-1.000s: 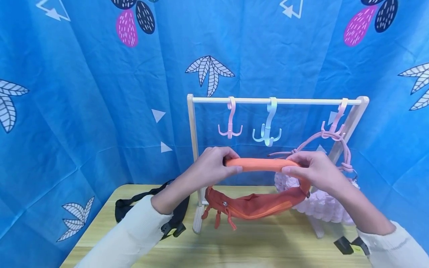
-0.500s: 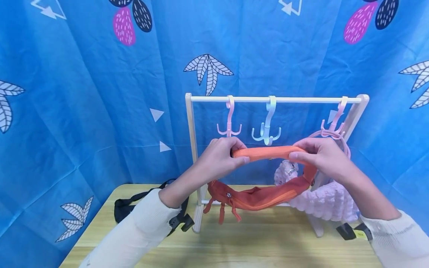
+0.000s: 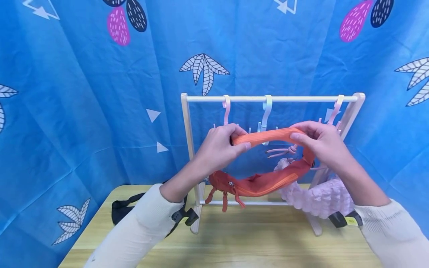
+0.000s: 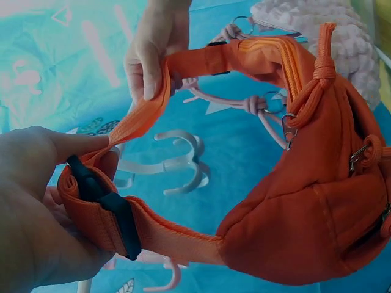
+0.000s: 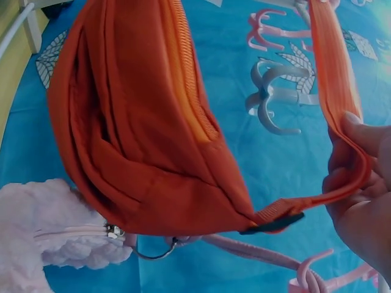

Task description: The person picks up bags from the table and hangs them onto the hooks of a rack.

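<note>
An orange waist bag (image 3: 258,186) hangs by its strap (image 3: 269,136) from both hands, in front of a wooden rack (image 3: 187,126). My left hand (image 3: 221,147) pinches the strap at its left end, beside a black buckle (image 4: 107,204) seen in the left wrist view. At the other end my right hand (image 3: 321,143) pinches the strap between thumb and fingers. Behind the strap, a light blue hook (image 3: 267,106) hangs from the rack's bar, its prongs partly hidden in the head view. The bag's zip pulls dangle at its left end.
A left pink hook (image 3: 226,109) and a right pink hook (image 3: 336,108) also hang from the bar. Behind the right forearm is a fluffy pink bag (image 3: 318,199). A black bag (image 3: 122,210) lies on the wooden table (image 3: 254,249), left. Blue curtain (image 3: 140,74) surrounds the rack.
Both hands have raised the waist bag. Its strap has gone from below the hooks to the height of their prongs, now covering parts of them.
</note>
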`<state>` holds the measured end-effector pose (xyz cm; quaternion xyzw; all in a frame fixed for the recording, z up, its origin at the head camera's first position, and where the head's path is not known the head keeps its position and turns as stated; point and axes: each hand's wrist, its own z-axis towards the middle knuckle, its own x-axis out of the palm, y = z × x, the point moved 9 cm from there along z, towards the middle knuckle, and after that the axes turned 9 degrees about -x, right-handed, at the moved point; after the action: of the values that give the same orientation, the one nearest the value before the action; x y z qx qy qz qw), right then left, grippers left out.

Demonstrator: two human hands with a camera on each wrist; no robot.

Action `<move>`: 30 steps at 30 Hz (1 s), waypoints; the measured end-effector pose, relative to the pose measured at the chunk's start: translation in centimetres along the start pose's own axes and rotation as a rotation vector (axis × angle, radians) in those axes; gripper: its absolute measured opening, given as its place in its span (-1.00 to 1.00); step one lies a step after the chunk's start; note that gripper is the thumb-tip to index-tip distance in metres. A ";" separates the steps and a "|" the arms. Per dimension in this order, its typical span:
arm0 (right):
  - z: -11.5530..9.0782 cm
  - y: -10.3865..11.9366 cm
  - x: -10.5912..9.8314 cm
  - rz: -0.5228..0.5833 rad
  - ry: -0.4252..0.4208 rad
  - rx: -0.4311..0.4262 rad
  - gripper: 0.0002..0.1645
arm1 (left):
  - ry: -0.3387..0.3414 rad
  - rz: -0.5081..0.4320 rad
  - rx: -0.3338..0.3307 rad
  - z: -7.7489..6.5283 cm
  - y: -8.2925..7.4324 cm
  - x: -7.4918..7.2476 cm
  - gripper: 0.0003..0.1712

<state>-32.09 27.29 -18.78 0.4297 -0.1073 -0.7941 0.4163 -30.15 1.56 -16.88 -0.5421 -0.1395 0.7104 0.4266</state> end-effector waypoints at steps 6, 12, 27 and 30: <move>1.1 -0.3 -0.3 0.032 -0.090 0.001 -0.58 | -0.053 -0.017 0.047 0.3 -1.0 -0.4 -0.65; 2.0 -0.4 -0.1 0.042 -0.132 -0.002 -0.55 | -0.087 -0.018 0.053 0.5 -1.2 -0.4 -0.66; 3.9 -0.8 0.9 0.073 -0.186 -0.101 -0.61 | -0.117 -0.027 0.069 1.0 -1.2 0.4 -0.64; 4.2 -1.0 1.1 0.064 -0.181 -0.101 -0.60 | -0.118 -0.029 0.076 1.0 -1.4 0.5 -0.63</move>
<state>-36.20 26.37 -17.41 0.3311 -0.1179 -0.8202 0.4514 -30.41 3.02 -15.95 -0.4808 -0.1452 0.7397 0.4480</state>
